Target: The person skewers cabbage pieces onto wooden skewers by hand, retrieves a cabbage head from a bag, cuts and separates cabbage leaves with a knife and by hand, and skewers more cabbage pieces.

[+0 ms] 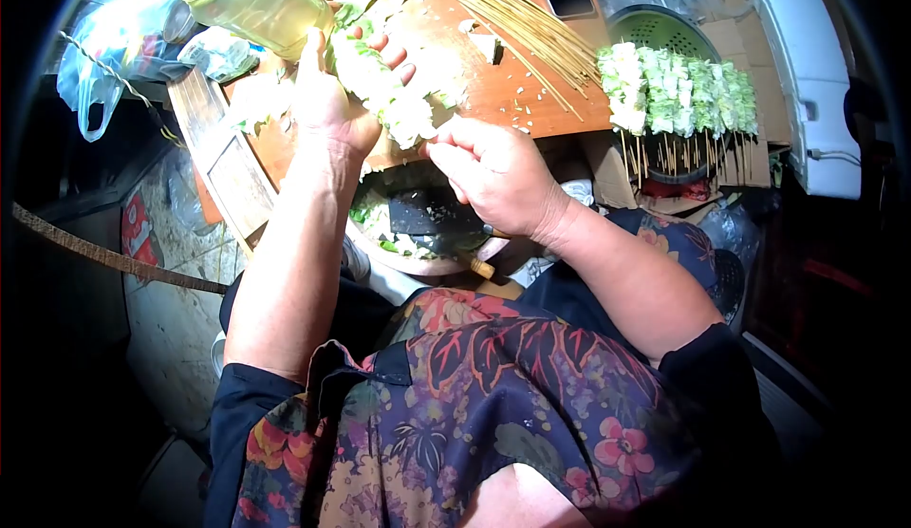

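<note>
A stack of pale green leaf pieces (387, 92) is lying along the palm of the left hand (332, 106), whose fingers are curling part-open around it. The right hand (503, 167) is closing in a pinch at the stack's near end; whether it is gripping a skewer there, I cannot tell. Below the right hand, a dark blade (432, 213) is resting over a basin (446, 264) holding leaf scraps. Beyond the right hand, bamboo skewers (517, 30) are lying on the bench (432, 25). Rightward of that hand, loaded leaf skewers (678, 92) are sitting before a green colander (655, 27). A yellowish jug (251, 1) is standing just beyond the left hand.
</note>
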### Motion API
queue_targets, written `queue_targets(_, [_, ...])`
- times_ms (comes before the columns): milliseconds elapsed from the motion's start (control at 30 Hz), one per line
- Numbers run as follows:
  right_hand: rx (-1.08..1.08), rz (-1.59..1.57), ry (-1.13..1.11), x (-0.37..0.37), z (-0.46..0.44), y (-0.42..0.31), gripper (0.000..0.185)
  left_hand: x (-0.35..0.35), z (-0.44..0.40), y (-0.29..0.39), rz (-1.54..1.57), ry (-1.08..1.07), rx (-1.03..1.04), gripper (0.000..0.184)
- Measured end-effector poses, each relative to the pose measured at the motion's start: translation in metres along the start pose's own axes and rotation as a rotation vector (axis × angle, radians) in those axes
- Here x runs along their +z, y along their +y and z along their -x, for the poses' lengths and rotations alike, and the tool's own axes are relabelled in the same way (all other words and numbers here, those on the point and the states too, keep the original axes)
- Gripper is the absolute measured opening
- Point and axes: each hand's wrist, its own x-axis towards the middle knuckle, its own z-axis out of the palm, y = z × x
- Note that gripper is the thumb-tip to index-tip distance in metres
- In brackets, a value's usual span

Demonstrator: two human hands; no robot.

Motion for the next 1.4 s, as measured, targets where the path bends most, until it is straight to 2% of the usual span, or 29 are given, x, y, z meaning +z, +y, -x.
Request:
queue_targets(33, [-0.003, 0.032, 0.008, 0.001, -0.001, 0.001, 0.019, 0.0, 0.001, -0.001, 0.052, -0.044, -0.059, 0.04])
queue_targets(167, [0.091, -0.002, -0.096, 0.0, 0.001, -0.003, 0.018, -0.001, -0.002, 0.001, -0.024, 0.073, -0.014, 0.034])
queue_targets(267, [0.079, -0.021, -0.056, 0.006, 0.005, 0.005, 0.018, 0.005, 0.005, -0.002, -0.187, 0.091, 0.047, 0.03])
queue_targets(333, [-0.071, 0.118, 0.032, 0.009, 0.008, 0.004, 0.019, 0.007, 0.008, -0.005, -0.204, 0.093, 0.054, 0.029])
queue_targets(433, [-0.161, 0.087, 0.117, 0.015, 0.009, 0.009, 0.019, 0.011, 0.013, -0.008, -0.216, 0.102, 0.063, 0.028])
queue_targets(467, [-0.051, 0.057, 0.068, 0.013, 0.011, 0.008, 0.019, 0.012, 0.015, -0.01, -0.21, 0.113, 0.061, 0.028])
queue_targets(567, [-0.079, 0.079, 0.086, 0.013, 0.006, 0.013, 0.018, 0.006, 0.013, -0.019, -0.248, 0.067, 0.039, 0.028])
queue_targets(633, [-0.369, 0.271, 0.131, 0.01, 0.002, 0.017, 0.019, 0.008, 0.013, -0.022, -0.29, 0.109, 0.095, 0.028])
queue_targets(700, [-0.322, 0.339, 0.104, 0.012, -0.002, 0.024, 0.02, 0.005, 0.009, -0.018, -0.273, 0.048, 0.049, 0.028])
queue_targets(733, [-0.161, 0.129, 0.11, 0.011, 0.0, 0.015, 0.022, 0.003, 0.006, -0.018, -0.267, 0.028, 0.035, 0.028])
queue_targets(767, [-0.079, 0.075, 0.113, 0.011, 0.001, 0.015, 0.022, 0.001, 0.005, -0.018, -0.264, 0.011, 0.024, 0.028])
queue_targets(867, [-0.041, 0.15, 0.063, 0.004, 0.004, 0.017, 0.023, 0.001, 0.002, -0.019, -0.305, -0.012, 0.011, 0.029])
queue_targets(900, [0.052, 0.144, -0.007, -0.003, 0.008, 0.01, 0.023, 0.004, 0.003, -0.021, -0.33, 0.002, 0.022, 0.03])
queue_targets(1000, [0.01, 0.314, -0.039, -0.016, 0.015, 0.016, 0.022, 0.015, 0.014, -0.028, -0.365, -0.061, 0.038, 0.036])
queue_targets(1033, [0.071, 0.222, -0.064, -0.023, 0.018, 0.014, 0.021, 0.026, 0.023, -0.031, -0.356, -0.085, 0.024, 0.037])
queue_targets(1100, [0.228, -0.014, -0.112, -0.042, 0.027, 0.001, 0.021, 0.04, 0.035, -0.032, -0.378, -0.048, -0.038, 0.053])
queue_targets(1167, [0.271, -0.173, -0.033, -0.062, 0.036, -0.004, 0.022, 0.005, 0.008, -0.029, -0.466, 0.001, -0.092, 0.06])
queue_targets(1200, [0.253, -0.198, 0.031, -0.071, 0.038, 0.0, 0.023, 0.01, 0.014, -0.03, -0.463, -0.01, -0.091, 0.06])
queue_targets(1300, [0.222, -0.184, 0.3, -0.109, 0.051, 0.001, 0.021, 0.018, 0.03, -0.03, -0.568, -0.054, -0.084, 0.058])
queue_targets(1367, [0.279, 0.007, 0.52, -0.136, 0.059, 0.005, 0.021, 0.005, 0.023, -0.028, -0.639, -0.062, -0.073, 0.05])
queue_targets(1400, [0.294, -0.054, 0.589, -0.152, 0.063, 0.011, 0.021, 0.004, 0.023, -0.029, -0.642, -0.041, -0.089, 0.048])
